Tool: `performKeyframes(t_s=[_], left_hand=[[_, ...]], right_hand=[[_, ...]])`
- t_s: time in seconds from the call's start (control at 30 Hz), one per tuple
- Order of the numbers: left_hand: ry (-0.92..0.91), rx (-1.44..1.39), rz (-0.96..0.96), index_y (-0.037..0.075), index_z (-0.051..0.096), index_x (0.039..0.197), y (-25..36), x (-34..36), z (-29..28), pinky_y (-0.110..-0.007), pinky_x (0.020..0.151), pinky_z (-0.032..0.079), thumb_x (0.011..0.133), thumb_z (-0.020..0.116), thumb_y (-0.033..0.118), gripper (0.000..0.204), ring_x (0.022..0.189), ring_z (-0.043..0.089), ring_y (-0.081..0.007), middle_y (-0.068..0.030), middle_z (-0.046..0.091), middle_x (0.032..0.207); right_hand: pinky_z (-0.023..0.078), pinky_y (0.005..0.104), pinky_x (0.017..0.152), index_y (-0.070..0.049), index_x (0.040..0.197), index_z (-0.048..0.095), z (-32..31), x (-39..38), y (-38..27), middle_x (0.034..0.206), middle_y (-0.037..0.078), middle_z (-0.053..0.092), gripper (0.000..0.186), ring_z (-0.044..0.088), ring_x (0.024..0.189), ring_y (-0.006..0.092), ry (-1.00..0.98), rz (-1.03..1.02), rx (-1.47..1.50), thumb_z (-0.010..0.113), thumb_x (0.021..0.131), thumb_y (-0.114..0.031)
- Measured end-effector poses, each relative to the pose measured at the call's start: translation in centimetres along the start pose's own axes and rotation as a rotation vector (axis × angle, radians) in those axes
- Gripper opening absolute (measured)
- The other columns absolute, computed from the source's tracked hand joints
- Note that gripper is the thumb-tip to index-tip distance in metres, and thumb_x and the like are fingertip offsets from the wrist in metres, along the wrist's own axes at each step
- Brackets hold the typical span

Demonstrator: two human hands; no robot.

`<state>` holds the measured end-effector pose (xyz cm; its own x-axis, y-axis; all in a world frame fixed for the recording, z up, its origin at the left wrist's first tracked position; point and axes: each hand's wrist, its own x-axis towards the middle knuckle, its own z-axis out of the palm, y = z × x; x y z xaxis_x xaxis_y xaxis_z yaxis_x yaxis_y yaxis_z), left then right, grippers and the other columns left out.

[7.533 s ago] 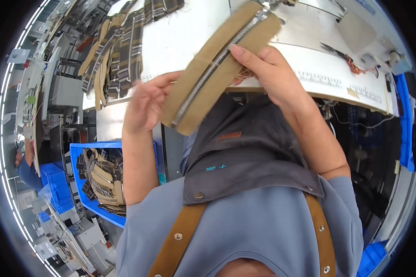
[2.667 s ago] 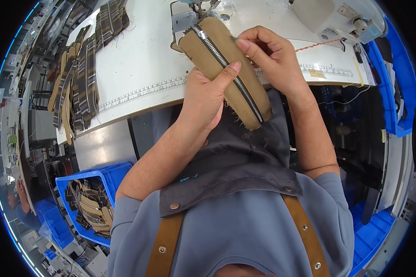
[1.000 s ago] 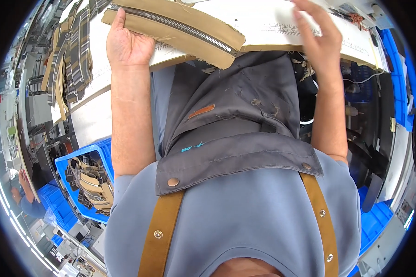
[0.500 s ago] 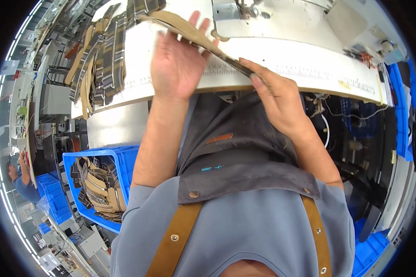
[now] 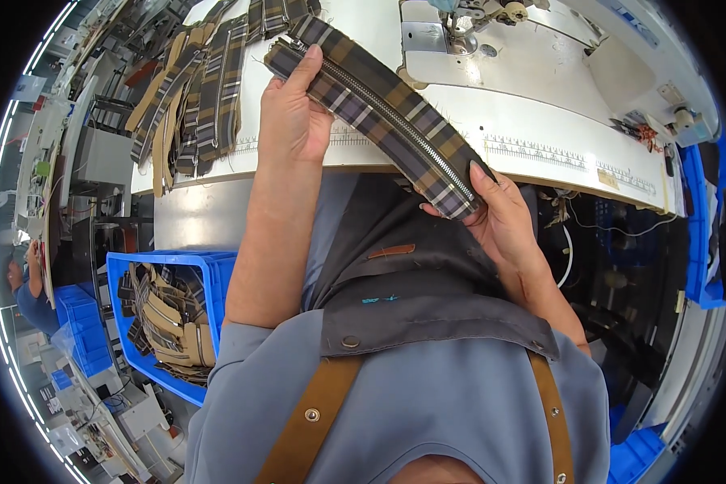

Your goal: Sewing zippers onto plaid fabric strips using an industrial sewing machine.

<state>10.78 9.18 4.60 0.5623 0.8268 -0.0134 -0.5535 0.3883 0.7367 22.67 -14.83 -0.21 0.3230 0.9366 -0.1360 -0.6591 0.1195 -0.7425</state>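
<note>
A plaid fabric strip with a metal zipper (image 5: 387,112) stretches slantwise between my hands, over the table's front edge. Its plaid side and silvery zipper teeth face up. My left hand (image 5: 298,113) grips the upper left end, thumb on top and fingers underneath. My right hand (image 5: 496,206) pinches the lower right end, its thumb on the cloth near the last teeth. Loose threads stick out from the strip's edges. More plaid zipper strips (image 5: 219,89) lie in a pile at the table's left, some with their tan backs up.
A sewing machine (image 5: 460,32) stands at the back of the white table (image 5: 363,149), which has a printed ruler along its front. Left of me, a blue crate (image 5: 226,298) holds more strips. Scissors (image 5: 627,129) lie at the right. A person (image 5: 32,298) sits far left.
The strip has turned from edge-on, tan side showing, to plaid and zipper side up. My left hand, open before, has closed on its upper end. The right hand has moved lower.
</note>
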Motion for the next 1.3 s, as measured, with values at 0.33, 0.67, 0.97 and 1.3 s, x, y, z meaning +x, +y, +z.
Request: performKeyframes(t_s=[0.33,0.67,0.97,1.3], left_hand=[[0.124,0.116,0.215,-0.005,0.06,0.118,0.1,0.3,0.0,-0.038,0.083,0.067,0.087,0.074,-0.009,0.034,0.093,0.075,-0.0261,-0.0166,0.072,0.107],[0.154,0.158,0.182,-0.009,0.056,0.121,-0.2,0.8,-0.4,-0.04,0.085,0.067,0.085,0.076,-0.009,0.041,0.096,0.075,-0.0278,-0.0189,0.071,0.109],[0.208,0.192,0.164,-0.009,0.059,0.118,-0.2,1.3,-0.6,-0.038,0.085,0.067,0.084,0.076,-0.01,0.038,0.094,0.075,-0.0273,-0.0189,0.071,0.108],[0.131,0.249,0.131,-0.006,0.061,0.111,0.4,0.6,0.3,-0.037,0.076,0.064,0.075,0.086,-0.008,0.044,0.083,0.074,-0.0239,-0.0161,0.073,0.096]], right_hand=[[0.059,0.0553,0.098,0.015,0.147,0.038,-0.5,-0.8,0.5,0.14,0.034,0.055,0.063,0.061,0.123,0.0498,-0.058,0.015,0.041,0.032,0.113,-0.037],[0.057,0.0537,0.101,0.012,0.15,0.037,-0.6,-0.9,1.0,0.142,0.032,0.054,0.065,0.061,0.125,0.0471,-0.129,-0.024,-0.03,0.028,0.113,-0.041],[0.054,0.033,0.096,0.011,0.135,0.057,-2.4,-1.3,2.7,0.124,0.018,0.069,0.05,0.069,0.106,0.0208,-0.035,0.006,-0.024,0.043,0.112,-0.03],[0.052,0.0281,0.088,0.007,0.109,0.072,-2.3,-1.6,3.1,0.108,0.011,0.074,0.044,0.065,0.095,0.0109,0.011,-0.057,-0.132,0.05,0.111,-0.032]])
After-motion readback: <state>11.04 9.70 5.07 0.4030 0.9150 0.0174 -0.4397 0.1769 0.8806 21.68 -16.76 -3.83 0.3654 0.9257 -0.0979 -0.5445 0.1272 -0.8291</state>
